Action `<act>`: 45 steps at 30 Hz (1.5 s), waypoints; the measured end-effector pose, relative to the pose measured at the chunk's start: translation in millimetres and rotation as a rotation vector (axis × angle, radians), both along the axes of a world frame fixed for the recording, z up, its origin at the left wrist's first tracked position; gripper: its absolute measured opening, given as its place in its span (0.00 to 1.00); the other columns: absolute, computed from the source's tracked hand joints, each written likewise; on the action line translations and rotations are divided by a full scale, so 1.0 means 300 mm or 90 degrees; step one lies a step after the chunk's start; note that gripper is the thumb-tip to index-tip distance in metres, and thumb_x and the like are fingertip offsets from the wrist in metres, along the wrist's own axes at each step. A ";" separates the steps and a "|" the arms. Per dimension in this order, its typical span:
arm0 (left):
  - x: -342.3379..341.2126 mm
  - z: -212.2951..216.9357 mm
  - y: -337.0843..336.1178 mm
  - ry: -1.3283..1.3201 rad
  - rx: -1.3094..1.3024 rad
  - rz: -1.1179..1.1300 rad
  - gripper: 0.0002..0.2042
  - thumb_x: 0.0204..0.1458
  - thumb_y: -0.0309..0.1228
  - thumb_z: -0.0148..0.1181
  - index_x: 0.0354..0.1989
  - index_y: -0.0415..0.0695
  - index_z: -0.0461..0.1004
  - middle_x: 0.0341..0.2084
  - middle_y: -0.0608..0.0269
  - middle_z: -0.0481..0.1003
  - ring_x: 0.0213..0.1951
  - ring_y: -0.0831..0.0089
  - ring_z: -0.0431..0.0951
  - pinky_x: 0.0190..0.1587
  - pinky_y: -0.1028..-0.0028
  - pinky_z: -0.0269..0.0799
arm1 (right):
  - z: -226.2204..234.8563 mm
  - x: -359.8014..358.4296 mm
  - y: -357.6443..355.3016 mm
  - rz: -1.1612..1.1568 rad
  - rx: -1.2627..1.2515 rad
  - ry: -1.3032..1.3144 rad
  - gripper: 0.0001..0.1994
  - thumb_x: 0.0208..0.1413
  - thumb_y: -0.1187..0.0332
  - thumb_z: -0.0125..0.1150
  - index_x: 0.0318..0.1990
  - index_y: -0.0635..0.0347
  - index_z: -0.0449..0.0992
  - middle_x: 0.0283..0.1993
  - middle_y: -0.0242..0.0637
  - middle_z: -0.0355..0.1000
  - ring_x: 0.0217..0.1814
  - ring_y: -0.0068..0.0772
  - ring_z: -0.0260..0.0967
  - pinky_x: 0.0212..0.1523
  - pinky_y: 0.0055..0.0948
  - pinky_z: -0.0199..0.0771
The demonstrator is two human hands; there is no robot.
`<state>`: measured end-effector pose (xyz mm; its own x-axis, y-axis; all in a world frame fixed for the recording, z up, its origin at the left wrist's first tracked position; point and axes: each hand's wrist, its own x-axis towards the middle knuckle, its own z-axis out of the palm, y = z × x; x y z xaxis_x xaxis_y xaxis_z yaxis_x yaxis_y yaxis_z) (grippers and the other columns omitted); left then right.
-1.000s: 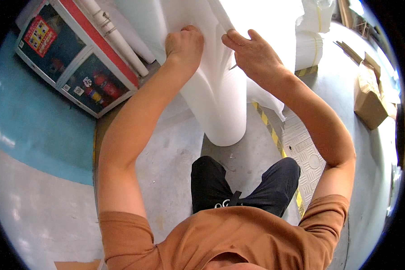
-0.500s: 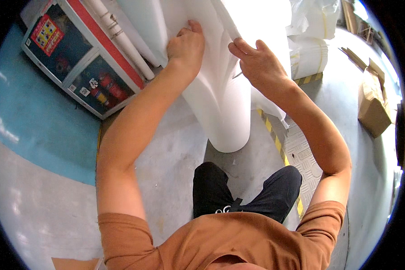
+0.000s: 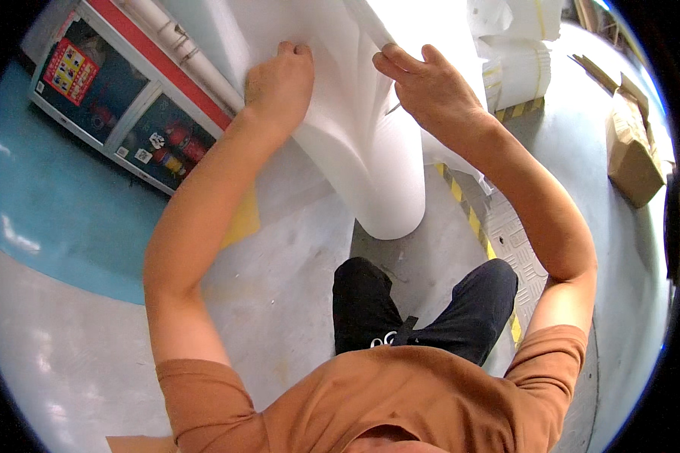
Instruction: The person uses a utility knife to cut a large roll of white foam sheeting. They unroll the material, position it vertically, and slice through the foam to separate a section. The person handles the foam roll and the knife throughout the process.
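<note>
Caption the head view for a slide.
Left hand and right hand at creased white sheeting, with a red-trimmed cabinet off to the left.

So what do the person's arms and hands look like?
The sleeves are short and rusty brown, leaving the arms bare below. The left hand and right hand are bare too, with no gloves.

1. White sheeting (image 3: 336, 94) fills the space between left hand (image 3: 281, 84) and right hand (image 3: 436, 84).
2. White pipe (image 3: 183, 47) and fire-extinguisher cabinet (image 3: 132, 112) obstruct leftward.
3. A hand could pass between left forearm (image 3: 200, 204) and black trousers (image 3: 364, 306).
</note>
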<state>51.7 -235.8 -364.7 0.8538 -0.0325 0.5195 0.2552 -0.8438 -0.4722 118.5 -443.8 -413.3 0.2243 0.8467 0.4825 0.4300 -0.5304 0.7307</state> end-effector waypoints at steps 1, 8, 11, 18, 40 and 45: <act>0.001 0.008 -0.003 -0.001 -0.040 0.005 0.13 0.54 0.38 0.56 0.40 0.40 0.73 0.37 0.49 0.74 0.37 0.50 0.79 0.37 0.56 0.76 | 0.000 -0.009 0.002 -0.003 -0.003 0.006 0.08 0.45 0.66 0.70 0.35 0.50 0.83 0.60 0.19 0.65 0.62 0.21 0.50 0.53 0.22 0.60; 0.107 0.025 -0.044 -0.030 -0.116 0.035 0.13 0.53 0.40 0.55 0.41 0.45 0.73 0.35 0.53 0.78 0.39 0.51 0.78 0.40 0.54 0.73 | 0.013 0.002 0.027 0.024 0.004 0.074 0.05 0.45 0.66 0.70 0.32 0.49 0.84 0.59 0.19 0.66 0.61 0.21 0.52 0.59 0.23 0.58; 0.108 0.016 -0.032 -0.051 -0.139 0.015 0.11 0.53 0.36 0.54 0.40 0.45 0.74 0.36 0.52 0.78 0.39 0.51 0.78 0.41 0.54 0.72 | 0.016 -0.002 0.031 0.021 0.010 0.060 0.05 0.45 0.66 0.69 0.31 0.49 0.84 0.56 0.18 0.66 0.61 0.21 0.52 0.59 0.23 0.57; 0.135 0.075 0.020 0.133 -0.323 0.036 0.13 0.54 0.34 0.50 0.40 0.37 0.72 0.25 0.51 0.78 0.25 0.59 0.79 0.33 0.60 0.74 | 0.015 -0.016 0.040 0.048 0.015 0.077 0.04 0.44 0.65 0.70 0.30 0.50 0.84 0.53 0.18 0.66 0.59 0.21 0.53 0.59 0.22 0.55; 0.006 -0.130 0.017 -0.004 0.273 -0.188 0.18 0.48 0.46 0.59 0.35 0.41 0.78 0.37 0.56 0.77 0.47 0.60 0.74 0.61 0.59 0.56 | -0.031 -0.004 0.016 0.063 0.079 0.052 0.04 0.44 0.67 0.70 0.30 0.49 0.83 0.62 0.20 0.64 0.64 0.18 0.52 0.57 0.25 0.57; -0.040 -0.088 -0.011 0.173 0.256 -0.132 0.26 0.44 0.52 0.63 0.39 0.38 0.77 0.38 0.55 0.77 0.46 0.63 0.74 0.60 0.64 0.57 | -0.056 -0.032 0.009 0.135 0.104 0.115 0.01 0.48 0.71 0.66 0.29 0.54 0.82 0.62 0.28 0.65 0.63 0.20 0.56 0.56 0.27 0.60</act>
